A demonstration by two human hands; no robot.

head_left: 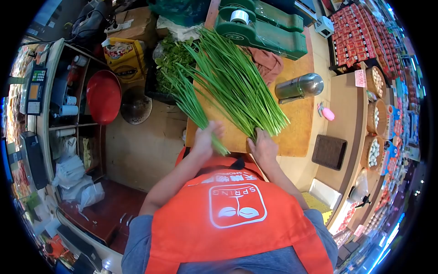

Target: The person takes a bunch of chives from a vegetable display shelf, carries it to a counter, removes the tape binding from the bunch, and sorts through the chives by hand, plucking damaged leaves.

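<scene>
My left hand (207,138) is closed around a small bunch of green chives (191,107), with the stem ends poking out below it. To its right, a large pile of chives (235,82) lies slantwise across the wooden board (299,134), leaf tips toward the back. My right hand (264,147) is at the stem ends of that pile, its fingers curled on a few stems. The fingertips there are partly hidden by the stems.
A green tape dispenser (260,34), a reddish cloth (264,64) and a steel flask (299,87) stand behind and right of the pile. A crate of leafy greens (171,64) is at the back left. A black tray (329,151) lies right of the board.
</scene>
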